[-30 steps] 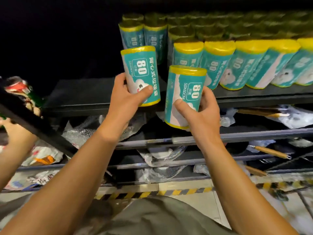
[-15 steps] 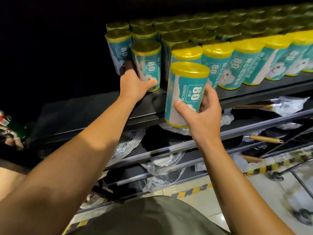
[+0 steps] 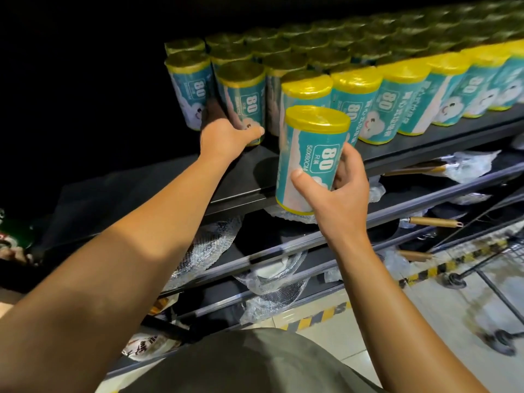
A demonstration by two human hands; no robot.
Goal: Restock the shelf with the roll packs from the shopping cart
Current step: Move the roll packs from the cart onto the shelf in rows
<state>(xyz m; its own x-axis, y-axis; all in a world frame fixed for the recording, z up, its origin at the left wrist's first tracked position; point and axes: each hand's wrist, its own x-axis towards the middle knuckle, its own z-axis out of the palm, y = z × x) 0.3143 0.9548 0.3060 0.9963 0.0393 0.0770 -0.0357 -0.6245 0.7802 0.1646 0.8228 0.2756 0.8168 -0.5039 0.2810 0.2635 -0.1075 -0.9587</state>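
Teal roll pack (image 3: 310, 157), upright in the right hand's (image 3: 337, 194) grasp, hangs just before the shelf (image 3: 283, 177) gap; left hand (image 3: 226, 134) grips another roll pack (image 3: 243, 100) there.

On the lower racks (image 3: 297, 245) lie bubble-wrapped pans (image 3: 209, 248) with wooden handles (image 3: 431, 222) pointing right. Yellow-and-black hazard tape (image 3: 320, 314) runs along the pale tiled floor (image 3: 442, 316). Far left, colourful packets (image 3: 11, 239) sit in shadow.
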